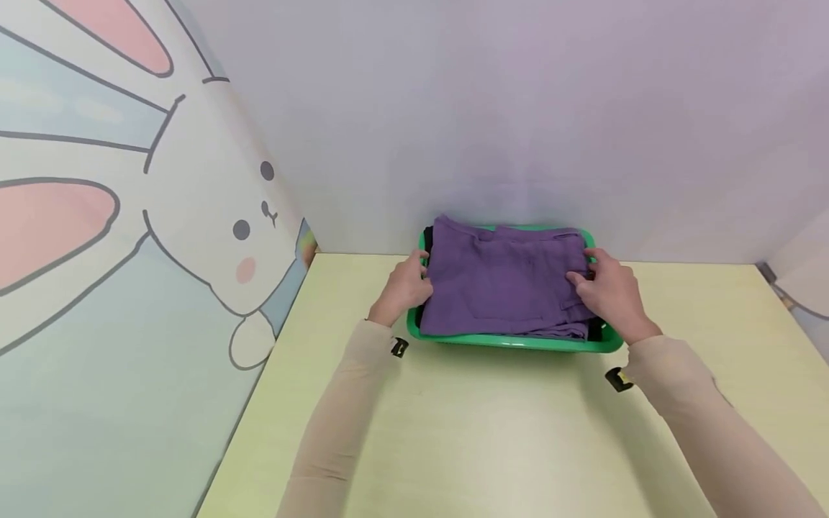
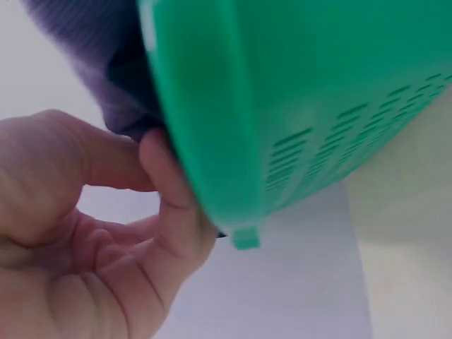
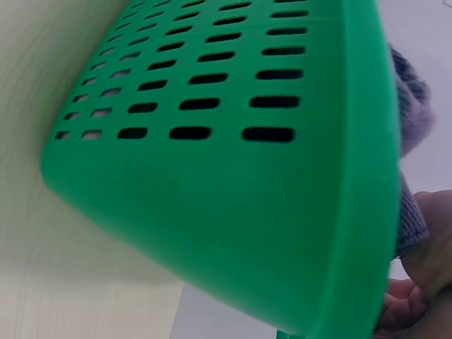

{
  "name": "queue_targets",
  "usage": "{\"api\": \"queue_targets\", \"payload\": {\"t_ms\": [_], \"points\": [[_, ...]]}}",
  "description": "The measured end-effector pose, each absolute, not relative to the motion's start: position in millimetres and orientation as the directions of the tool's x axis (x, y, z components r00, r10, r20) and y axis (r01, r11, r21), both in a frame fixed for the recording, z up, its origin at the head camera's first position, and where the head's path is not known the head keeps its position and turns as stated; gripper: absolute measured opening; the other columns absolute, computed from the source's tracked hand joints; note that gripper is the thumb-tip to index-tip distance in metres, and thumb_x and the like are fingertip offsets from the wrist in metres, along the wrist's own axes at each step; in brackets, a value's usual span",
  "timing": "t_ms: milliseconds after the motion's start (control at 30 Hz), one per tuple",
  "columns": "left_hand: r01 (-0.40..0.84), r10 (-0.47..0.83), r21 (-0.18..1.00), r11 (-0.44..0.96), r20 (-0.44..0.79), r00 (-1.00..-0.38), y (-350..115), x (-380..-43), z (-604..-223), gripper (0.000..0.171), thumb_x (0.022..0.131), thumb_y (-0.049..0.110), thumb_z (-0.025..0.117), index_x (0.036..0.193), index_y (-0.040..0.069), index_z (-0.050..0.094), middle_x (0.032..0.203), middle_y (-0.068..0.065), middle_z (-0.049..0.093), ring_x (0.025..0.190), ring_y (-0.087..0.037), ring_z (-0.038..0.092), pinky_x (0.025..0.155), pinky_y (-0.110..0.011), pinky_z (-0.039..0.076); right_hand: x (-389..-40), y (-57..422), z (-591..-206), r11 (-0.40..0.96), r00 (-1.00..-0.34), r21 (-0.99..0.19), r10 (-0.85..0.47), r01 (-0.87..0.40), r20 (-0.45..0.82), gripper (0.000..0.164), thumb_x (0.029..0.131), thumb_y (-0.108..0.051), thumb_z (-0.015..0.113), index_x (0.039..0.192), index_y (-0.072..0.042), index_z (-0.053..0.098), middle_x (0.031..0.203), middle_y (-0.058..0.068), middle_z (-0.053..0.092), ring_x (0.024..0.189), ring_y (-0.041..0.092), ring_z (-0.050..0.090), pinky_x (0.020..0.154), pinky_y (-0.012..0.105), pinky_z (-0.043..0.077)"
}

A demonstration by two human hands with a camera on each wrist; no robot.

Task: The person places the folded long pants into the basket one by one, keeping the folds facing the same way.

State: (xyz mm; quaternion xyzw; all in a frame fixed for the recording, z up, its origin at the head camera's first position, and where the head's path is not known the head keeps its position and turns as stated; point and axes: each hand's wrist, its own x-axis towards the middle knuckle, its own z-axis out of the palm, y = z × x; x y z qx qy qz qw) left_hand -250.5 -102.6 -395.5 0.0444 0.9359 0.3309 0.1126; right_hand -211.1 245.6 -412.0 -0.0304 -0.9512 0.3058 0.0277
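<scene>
A folded purple garment [image 1: 508, 277] lies across the top of a green plastic basket [image 1: 512, 342]. Dark cloth [image 1: 594, 331] peeks out beneath it at both ends. My left hand [image 1: 408, 284] pinches the garment's left edge beside the rim; the left wrist view shows thumb and finger meeting at the fabric, with the basket wall [image 2: 296, 92] close by. At the opposite end my right hand [image 1: 609, 291] holds the garment's right edge, thumb on top. In the right wrist view the basket [image 3: 212, 183] hides most of that hand's fingers.
The basket stands on a pale yellow table [image 1: 492, 432], close to the plain back wall [image 1: 518, 129]. A cartoon rabbit [image 1: 201, 201] covers the left wall. Small black wrist devices [image 1: 619, 379] hang by the sleeves.
</scene>
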Motion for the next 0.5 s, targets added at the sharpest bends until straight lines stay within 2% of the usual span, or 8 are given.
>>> {"api": "queue_targets", "payload": {"t_ms": [133,233,300,367,433,500], "points": [[0.067,0.145,0.521,0.851,-0.110,-0.983,-100,-250,-391,0.061,0.101,0.004,0.054,0.161,0.004,0.040,0.139,-0.021,0.066,0.107,-0.033,0.069,0.086,-0.040,0.058,-214,240,-406,0.849,-0.999,-0.528,0.038,0.014,0.034,0.067,0.106,-0.023,0.062,0.157,0.013,0.037,0.144,0.044,0.053,0.127,0.063,0.054,0.102,0.072,0.049],[0.202,0.215,0.385,0.900,0.010,-0.977,-94,-259,-385,0.060,0.104,0.010,0.058,0.161,0.003,0.040,0.156,-0.021,0.055,0.132,-0.039,0.062,0.106,-0.048,0.056,-217,242,-397,0.875,-0.996,-0.481,-0.025,-0.064,0.086,0.064,0.107,-0.021,0.059,0.157,0.013,0.038,0.153,0.043,0.045,0.135,0.065,0.045,0.108,0.076,0.042],[0.303,0.304,0.298,0.905,0.043,-0.952,-90,-268,-384,0.060,0.108,0.017,0.056,0.164,0.006,0.037,0.169,-0.018,0.041,0.150,-0.039,0.047,0.120,-0.052,0.046,-221,244,-393,0.892,-0.989,-0.429,-0.117,-0.146,0.093,0.062,0.109,-0.022,0.054,0.159,0.010,0.037,0.162,0.040,0.036,0.144,0.064,0.036,0.114,0.078,0.034],[0.390,0.397,0.218,0.894,0.013,-0.918,-89,-277,-386,0.061,0.111,0.025,0.052,0.167,0.011,0.033,0.177,-0.013,0.027,0.162,-0.035,0.028,0.130,-0.054,0.032,-225,247,-392,0.904,-0.975,-0.365,-0.217,-0.222,0.054,0.061,0.113,-0.024,0.048,0.163,0.007,0.034,0.170,0.036,0.023,0.153,0.062,0.023,0.120,0.079,0.023],[0.441,0.457,0.176,0.880,-0.063,-0.887,-90,-285,-393,0.061,0.114,0.031,0.046,0.170,0.014,0.029,0.180,-0.009,0.016,0.167,-0.031,0.014,0.134,-0.056,0.021,-228,250,-395,0.906,-0.954,-0.324,-0.297,-0.274,-0.025,0.062,0.115,-0.028,0.043,0.166,0.004,0.028,0.174,0.033,0.012,0.159,0.058,0.012,0.122,0.080,0.013],[0.451,0.473,0.162,0.878,-0.140,-0.870,-92,-289,-401,0.061,0.115,0.035,0.042,0.171,0.016,0.026,0.181,-0.006,0.010,0.169,-0.029,0.005,0.135,-0.058,0.014,-229,253,-400,0.910,-0.942,-0.308,-0.321,-0.279,-0.096,0.065,0.116,-0.033,0.039,0.168,0.001,0.022,0.176,0.030,0.006,0.162,0.055,0.005,0.122,0.081,0.005]]}}
